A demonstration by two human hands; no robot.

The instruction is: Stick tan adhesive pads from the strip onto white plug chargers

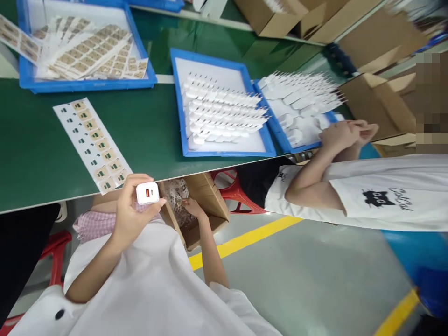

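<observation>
My left hand [131, 212] is closed around a small white USB charger [147, 199], thumb and fingers on opposite sides. The charger's face, with one red port and one smaller slot, is turned up to me. My right hand [192, 208] is low in a cardboard box [212, 198] below the table edge. Its fingers reach out over clear and brown-specked scraps [177, 196]; no held item shows there. Beside my left hand, a sheet of tan labels [101, 144] lies on the green table, overhanging its edge. Several labels are gone from one side, leaving small dark pieces.
A blue tray [94, 85] holds more label sheets. Two other blue trays, one nearer [227, 153] and one farther right [261, 93], carry rows of white chargers with prongs up. A co-worker's hands [345, 133] are by the farther tray. Cardboard boxes [276, 23] stand behind; a red stool [241, 196] is below.
</observation>
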